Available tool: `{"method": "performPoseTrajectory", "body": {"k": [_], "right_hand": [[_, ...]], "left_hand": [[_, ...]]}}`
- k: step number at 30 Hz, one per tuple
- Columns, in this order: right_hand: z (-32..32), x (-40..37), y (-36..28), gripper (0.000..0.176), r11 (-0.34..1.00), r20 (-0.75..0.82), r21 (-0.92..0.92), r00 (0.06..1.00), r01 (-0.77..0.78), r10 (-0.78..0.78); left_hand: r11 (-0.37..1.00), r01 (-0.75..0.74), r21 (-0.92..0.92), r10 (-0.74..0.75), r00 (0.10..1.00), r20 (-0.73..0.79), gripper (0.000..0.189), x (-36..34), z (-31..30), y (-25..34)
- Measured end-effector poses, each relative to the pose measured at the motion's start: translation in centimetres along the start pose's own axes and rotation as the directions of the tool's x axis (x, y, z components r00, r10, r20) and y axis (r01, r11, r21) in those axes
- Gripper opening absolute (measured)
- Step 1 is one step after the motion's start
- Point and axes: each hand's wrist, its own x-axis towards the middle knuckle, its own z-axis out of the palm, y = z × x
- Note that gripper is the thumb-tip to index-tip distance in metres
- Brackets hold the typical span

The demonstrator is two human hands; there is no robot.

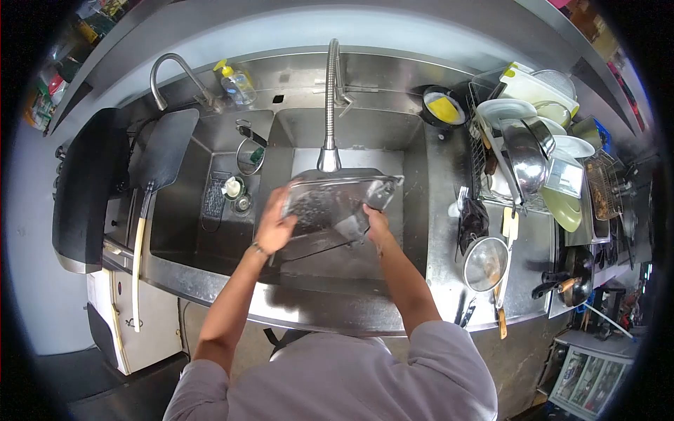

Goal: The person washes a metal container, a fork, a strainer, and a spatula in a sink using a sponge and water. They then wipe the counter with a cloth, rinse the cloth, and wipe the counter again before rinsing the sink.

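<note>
Both my hands hold a shiny, wet rectangular pan (319,203), tilted over the right sink basin (414,182). My left hand (274,226) grips its left edge, with the fingers partly behind the rim. On the opposite side, my right hand (377,221) is closed around the lower right edge. Just beyond the pan's far rim hangs the spray head of a coiled steel faucet (329,158). Motion blurs the pan slightly, and part of the basin floor is hidden behind it.
In the left basin lie a strainer (250,156) and small containers. A pizza peel (168,151) leans across that basin's left edge. To the right stands a loaded dish rack (480,165), with a sieve (485,264) and utensils nearer me. A soap bottle (237,84) stands behind.
</note>
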Motion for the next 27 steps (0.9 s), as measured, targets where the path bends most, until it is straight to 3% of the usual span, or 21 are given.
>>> {"method": "performPoseTrajectory", "body": {"k": [2, 3, 5, 6, 7, 8, 9, 10, 12, 14, 15, 16, 17, 18, 19, 21, 23, 25, 27], "right_hand": [[-4.0, 6.9, 5.0, 0.054, 0.967, -0.075, 0.165, 0.975, -0.193, 0.207], [-3.6, 5.3, 4.1, 0.054, 0.967, -0.074, 0.171, 0.977, -0.187, 0.202], [-2.6, 0.1, 1.8, 0.054, 0.883, 0.102, 0.414, 0.975, -0.221, 0.196], [-2.5, -0.3, 1.9, 0.063, 0.909, 0.108, 0.364, 0.979, -0.203, 0.175], [-2.6, -0.5, 1.7, 0.063, 0.905, 0.102, 0.374, 0.979, -0.200, 0.174], [-2.5, -0.4, 1.5, 0.066, 0.934, -0.049, 0.274, 0.967, -0.229, 0.252], [-2.6, -0.4, 1.5, 0.070, 0.944, -0.204, 0.178, 0.928, -0.277, 0.311], [-2.6, -0.5, 1.7, 0.070, 0.941, -0.204, 0.196, 0.927, -0.277, 0.316], [-3.1, -0.4, 2.0, 0.074, 0.922, 0.023, 0.293, 0.966, -0.254, 0.259], [-3.7, -0.4, 2.8, 0.071, 0.942, -0.022, 0.240, 0.969, -0.233, 0.245], [-3.9, 0.0, 3.0, 0.068, 0.961, -0.061, 0.175, 0.972, -0.213, 0.227], [-4.7, 0.8, 3.2, 0.068, 0.962, -0.056, 0.174, 0.973, -0.213, 0.225], [-6.2, 2.1, 3.1, 0.060, 0.971, -0.094, -0.208, 0.991, -0.116, 0.099], [-7.2, 3.0, 2.5, 0.051, 0.826, -0.078, -0.563, 0.996, -0.013, -0.037], [-7.5, 2.8, 0.9, 0.051, 0.821, -0.067, -0.570, 0.997, -0.006, -0.040], [-6.7, -0.6, -4.0, 0.039, 0.597, 0.307, -0.719, 0.933, 0.356, -0.187], [-3.7, -7.6, -9.8, 0.047, 0.766, 0.194, -0.617, 0.978, 0.180, -0.073], [-1.3, -13.3, -15.1, 0.053, 0.631, 0.282, -0.711, 0.948, 0.310, -0.147], [0.8, -17.6, -18.0, 0.056, 0.698, 0.345, -0.555, 0.888, 0.453, -0.303]], "left_hand": [[0.992, 0.122, 0.031, -0.126, 0.981, 0.147, 0.063, 2.7, 2.7, 1.6], [0.995, 0.088, 0.052, -0.096, 0.978, 0.184, 0.062, 4.0, 4.0, 1.3], [0.980, 0.182, 0.076, -0.197, 0.925, 0.324, 0.059, 6.7, 5.2, 2.8], [0.982, 0.173, 0.076, -0.189, 0.924, 0.332, 0.059, 7.5, 5.6, 2.5], [0.997, 0.078, -0.001, -0.073, 0.942, 0.329, 0.055, 8.0, 6.3, 2.2], [0.997, -0.019, -0.076, 0.043, 0.947, 0.319, 0.051, 8.4, 6.8, 1.9], [0.923, 0.177, -0.342, -0.041, 0.929, 0.369, 0.043, 8.7, 6.8, 1.9], [0.931, 0.094, -0.352, 0.024, 0.949, 0.315, 0.042, 8.9, 7.3, 1.1], [0.932, 0.010, -0.361, 0.094, 0.959, 0.267, 0.041, 8.9, 8.1, 0.4], [0.919, 0.154, -0.362, -0.051, 0.959, 0.278, 0.035, 8.8, 8.2, 0.3], [0.921, 0.152, -0.359, -0.050, 0.959, 0.279, 0.035, 8.7, 8.1, -2.1], [0.962, 0.239, -0.133, -0.176, 0.913, 0.368, 0.037, 8.6, 7.9, -6.4], [0.948, 0.301, 0.103, -0.316, 0.851, 0.418, 0.040, 8.4, 7.4, -9.8], [0.920, 0.342, 0.190, -0.382, 0.891, 0.246, 0.045, 7.2, 6.5, -11.0], [0.879, 0.396, 0.266, -0.426, 0.903, 0.061, 0.051, 5.7, 5.6, -12.2], [0.754, 0.574, 0.320, -0.620, 0.783, 0.057, 0.058, 3.1, 3.8, -16.5], [0.680, 0.629, 0.377, -0.687, 0.726, 0.026, 0.059, 1.2, 3.3, -16.8], [0.601, 0.677, 0.425, -0.749, 0.663, 0.002, 0.061, -1.4, 4.5, -18.1], [0.744, 0.614, 0.266, -0.660, 0.738, 0.143, 0.060, -3.8, 8.0, -21.7]]}}
